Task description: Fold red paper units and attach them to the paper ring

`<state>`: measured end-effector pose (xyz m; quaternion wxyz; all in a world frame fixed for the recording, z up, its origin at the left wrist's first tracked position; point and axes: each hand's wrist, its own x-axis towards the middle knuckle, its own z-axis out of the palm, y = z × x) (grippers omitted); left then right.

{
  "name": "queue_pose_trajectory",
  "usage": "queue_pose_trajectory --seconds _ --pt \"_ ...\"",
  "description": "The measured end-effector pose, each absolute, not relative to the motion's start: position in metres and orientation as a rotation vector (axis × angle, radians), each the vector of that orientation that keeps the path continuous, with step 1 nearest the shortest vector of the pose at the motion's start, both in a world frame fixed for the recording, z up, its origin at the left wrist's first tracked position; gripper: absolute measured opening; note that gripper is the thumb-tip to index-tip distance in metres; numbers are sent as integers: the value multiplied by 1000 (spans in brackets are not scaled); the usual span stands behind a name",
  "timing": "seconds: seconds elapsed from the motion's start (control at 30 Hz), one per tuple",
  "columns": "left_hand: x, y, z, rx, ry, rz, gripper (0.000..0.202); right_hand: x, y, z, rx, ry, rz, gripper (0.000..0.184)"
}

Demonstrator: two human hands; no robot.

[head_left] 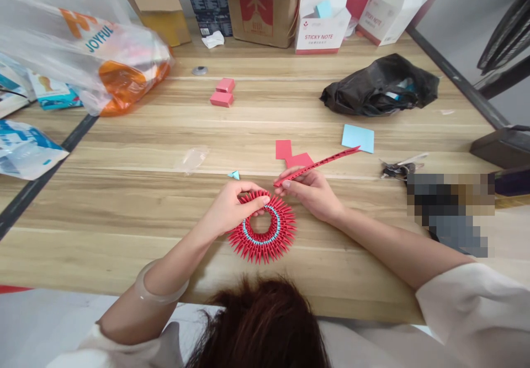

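My left hand grips the upper left rim of a round ring of folded red paper pieces, thumb on top and fingers partly hidden behind it. A light blue band runs round the ring inside its spiky outer edge. Just right of the ring, my right hand pinches the lower end of a long strip of nested red folded paper pieces, which slants up to the right. A small blue folded paper piece lies above my left hand. Red paper sheets lie beyond my right hand.
Two pink paper stacks and a blue sheet lie farther back. A black plastic bag is at the right, a large plastic bag at the left. Cardboard boxes and a sticky note box line the back.
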<state>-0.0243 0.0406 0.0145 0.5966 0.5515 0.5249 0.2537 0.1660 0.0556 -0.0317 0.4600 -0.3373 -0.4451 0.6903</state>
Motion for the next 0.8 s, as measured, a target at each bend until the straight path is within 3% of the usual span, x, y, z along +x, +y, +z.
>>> queue_pose_trajectory --seconds 0.8 --pt "-31 42 11 1553 1195 500 21 167 53 -26 -904 -1123 1709 20"
